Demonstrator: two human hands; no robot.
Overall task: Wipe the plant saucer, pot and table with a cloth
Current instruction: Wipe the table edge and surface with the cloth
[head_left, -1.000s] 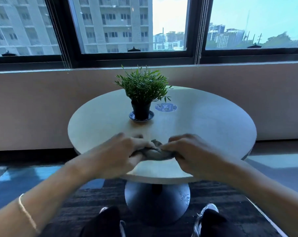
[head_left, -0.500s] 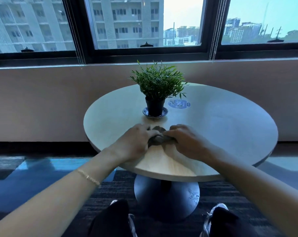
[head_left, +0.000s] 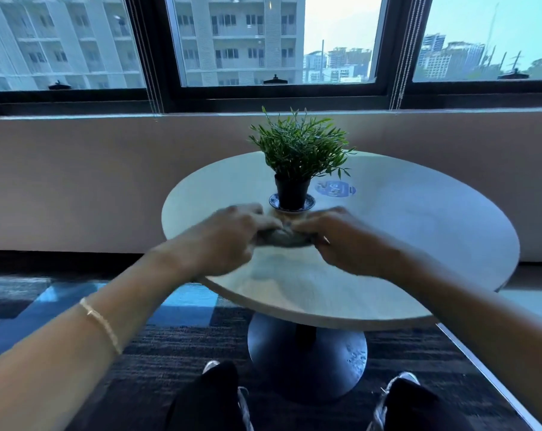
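A round pale wooden table (head_left: 419, 244) stands below a window. Near its middle a black pot (head_left: 292, 191) with a green leafy plant (head_left: 299, 146) rests on a small blue-patterned saucer (head_left: 275, 201). Just in front of the saucer, a bunched grey cloth (head_left: 283, 238) is gripped at both ends: my left hand (head_left: 229, 234) holds its left end and my right hand (head_left: 341, 241) its right end. Both hands are blurred. Most of the cloth is hidden under my fingers.
A round blue sticker (head_left: 335, 188) lies on the table right of the pot. The table has a dark pedestal base (head_left: 307, 359) on dark carpet. My knees and shoes (head_left: 397, 396) show below the near edge. A beige wall (head_left: 76, 181) runs behind.
Both hands have carried the cloth away from the near edge to just in front of the saucer. The view has shifted, so the table sits further right in frame.
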